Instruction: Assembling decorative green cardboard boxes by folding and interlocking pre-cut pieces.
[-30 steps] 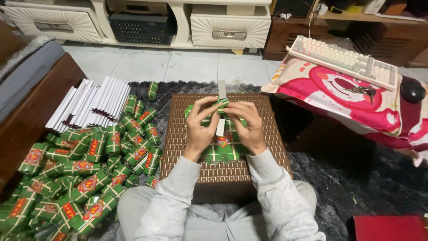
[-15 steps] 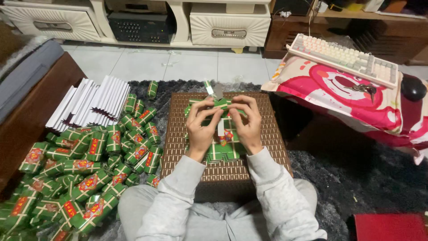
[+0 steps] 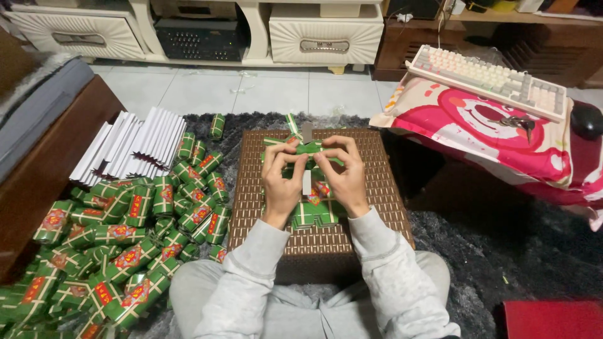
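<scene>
I see the left hand [image 3: 281, 179] and the right hand [image 3: 344, 176] together at centre frame, fingers clamped on a green folded paper piece [image 3: 308, 149]. Its long axis runs left-right between both hands, above the brown woven desk [image 3: 377, 188]; both hands are equally near.

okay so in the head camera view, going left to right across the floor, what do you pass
Brown sofa edge → pile of folded green boxes → brown woven stool, with left hand then right hand folding a green box → pink cushion → black mouse.
</scene>
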